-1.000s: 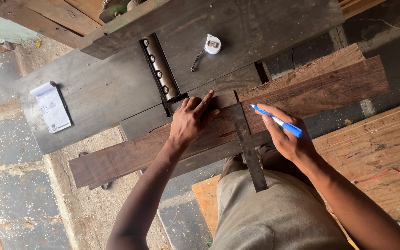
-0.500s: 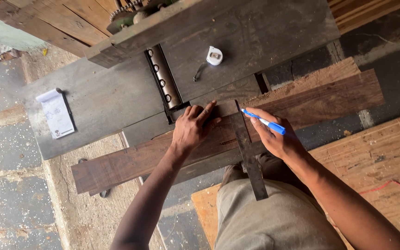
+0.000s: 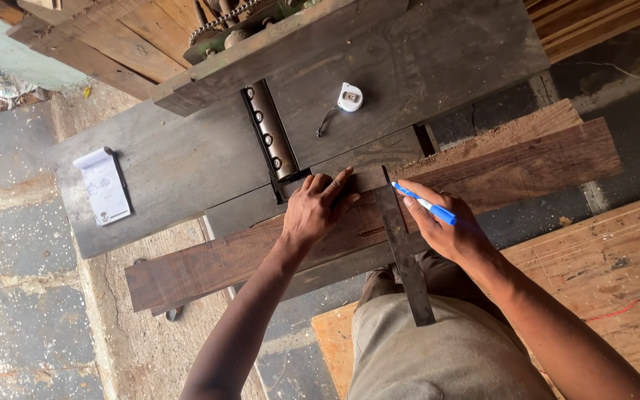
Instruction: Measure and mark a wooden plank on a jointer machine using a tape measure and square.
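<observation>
On a dark plank (image 3: 520, 167), the left hand (image 3: 312, 207) presses a try square (image 3: 401, 237) with fingers spread; the right hand (image 3: 450, 230) pinches a blue pen (image 3: 424, 204).

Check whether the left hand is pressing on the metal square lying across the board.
Touching. The head view shows the left hand flat on the dark board, its fingers lying over the metal square at its top end.

Your head camera, the only view, looked steeply down from above your own lap, close enough that your forearms filled the lower frame from 6 o'clock. It faced the long dark wooden plank (image 3: 527, 167) at centre, the grey planer table (image 3: 172, 163) toward 11 o'clock, and pale plywood (image 3: 601, 252) at 4 o'clock.
</observation>
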